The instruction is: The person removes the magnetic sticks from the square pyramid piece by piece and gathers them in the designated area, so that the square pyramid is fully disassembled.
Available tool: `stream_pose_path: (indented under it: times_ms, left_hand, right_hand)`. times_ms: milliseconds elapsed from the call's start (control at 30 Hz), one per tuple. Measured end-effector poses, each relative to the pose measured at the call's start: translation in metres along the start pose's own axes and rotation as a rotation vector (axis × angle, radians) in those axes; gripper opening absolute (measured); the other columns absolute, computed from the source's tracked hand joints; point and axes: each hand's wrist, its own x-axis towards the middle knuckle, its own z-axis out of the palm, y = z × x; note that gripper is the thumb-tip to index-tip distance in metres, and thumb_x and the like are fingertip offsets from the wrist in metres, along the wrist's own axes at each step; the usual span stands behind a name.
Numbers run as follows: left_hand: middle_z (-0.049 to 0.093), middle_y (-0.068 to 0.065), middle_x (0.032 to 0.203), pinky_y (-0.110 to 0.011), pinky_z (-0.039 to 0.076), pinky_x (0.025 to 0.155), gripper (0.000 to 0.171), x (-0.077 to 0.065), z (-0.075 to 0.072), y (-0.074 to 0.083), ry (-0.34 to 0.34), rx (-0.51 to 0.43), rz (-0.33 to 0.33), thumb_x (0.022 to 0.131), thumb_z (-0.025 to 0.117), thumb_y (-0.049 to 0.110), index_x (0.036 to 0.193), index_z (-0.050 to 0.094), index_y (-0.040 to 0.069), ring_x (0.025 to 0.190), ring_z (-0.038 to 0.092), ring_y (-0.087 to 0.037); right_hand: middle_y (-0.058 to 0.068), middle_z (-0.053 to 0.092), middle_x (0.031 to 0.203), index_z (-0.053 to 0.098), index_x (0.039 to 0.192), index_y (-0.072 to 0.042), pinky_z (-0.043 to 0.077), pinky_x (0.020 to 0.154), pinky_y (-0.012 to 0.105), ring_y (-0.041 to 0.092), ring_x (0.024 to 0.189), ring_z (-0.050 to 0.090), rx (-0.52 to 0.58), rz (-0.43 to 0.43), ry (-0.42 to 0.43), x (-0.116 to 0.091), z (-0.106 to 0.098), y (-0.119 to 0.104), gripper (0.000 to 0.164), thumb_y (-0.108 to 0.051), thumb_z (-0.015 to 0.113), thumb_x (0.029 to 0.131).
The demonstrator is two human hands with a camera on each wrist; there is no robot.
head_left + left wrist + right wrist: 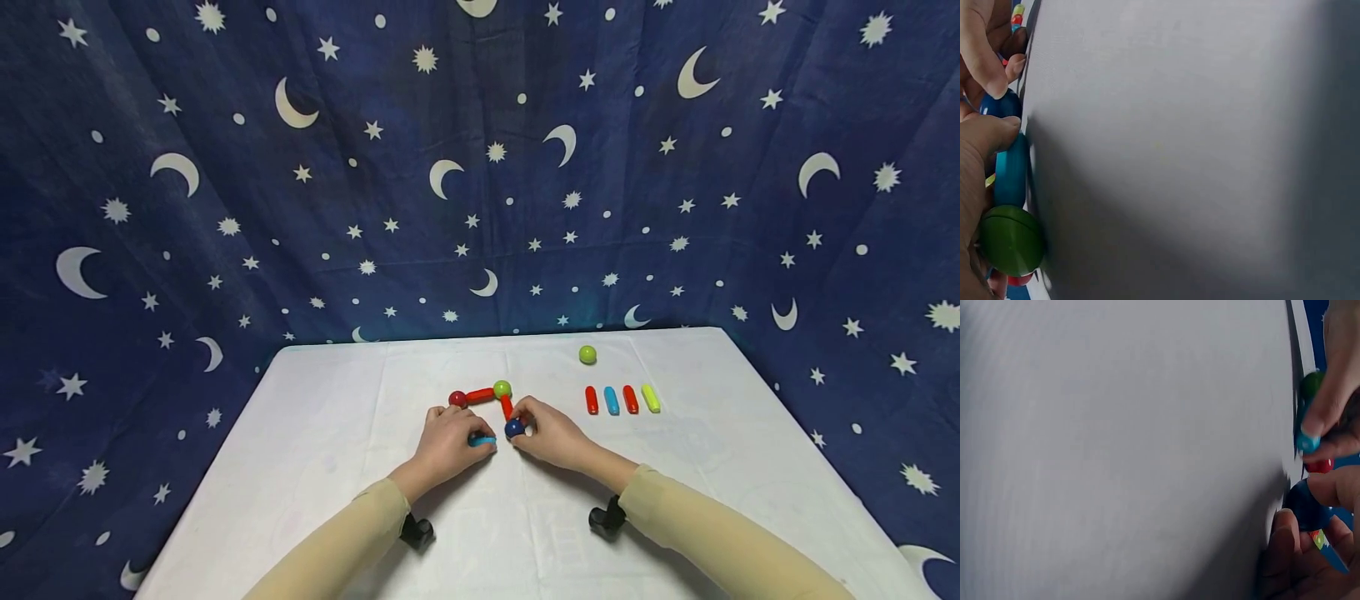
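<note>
My left hand (448, 442) pinches a light-blue rod (483, 441) between thumb and fingers. In the left wrist view a green ball (1012, 241) sits at the rod's rear end; the hand hides it from the head view. To the right, my right hand (553, 435) grips a dark-blue ball (514, 428), with the blue rod's free end pointing towards it. A red rod (506, 407) runs from that ball to a lime-green ball (502, 389). From there another red rod (481, 396) leads left to a dark-red ball (458, 399), just beyond the left fingers.
Right of the hands, a row of loose rods lies on the white table (300, 467): red (592, 400), light blue (611, 401), red (629, 399) and yellow (650, 398). Behind them is a lime ball (587, 355). A starry curtain (480, 208) borders the table's far edge.
</note>
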Motion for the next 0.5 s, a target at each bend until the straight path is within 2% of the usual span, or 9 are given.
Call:
stream_pose_path:
  times_ms: [267, 500]
  left_hand:
    - [0.066, 0.017, 0.096, -0.049, 0.034, 0.095, 0.014, -0.015, -0.006, 0.003, -0.047, -0.026, 0.041, 0.090, 0.079, 0.039, 0.101, 0.078, 0.030, 0.095, 0.057, -0.012]
    - [0.068, 0.018, 0.097, -0.046, 0.036, 0.091, 0.014, -0.031, -0.008, 0.016, -0.070, 0.003, 0.097, 0.091, 0.079, 0.038, 0.103, 0.079, 0.032, 0.094, 0.056, -0.009]
  right_hand:
    - [-0.001, 0.058, 0.096, 0.059, 0.112, -0.019, 0.049, 0.077, 0.036, 0.018, 0.086, 0.054, -0.042, 0.022, 0.011, 0.001, -0.009, 0.006, 0.028, -0.016, 0.076, 0.090]
    - [0.000, 0.062, 0.100, 0.063, 0.113, -0.021, 0.052, 0.083, 0.041, 0.019, 0.088, 0.057, -0.093, 0.057, 0.077, 0.007, -0.018, 0.011, 0.027, -0.018, 0.077, 0.090]
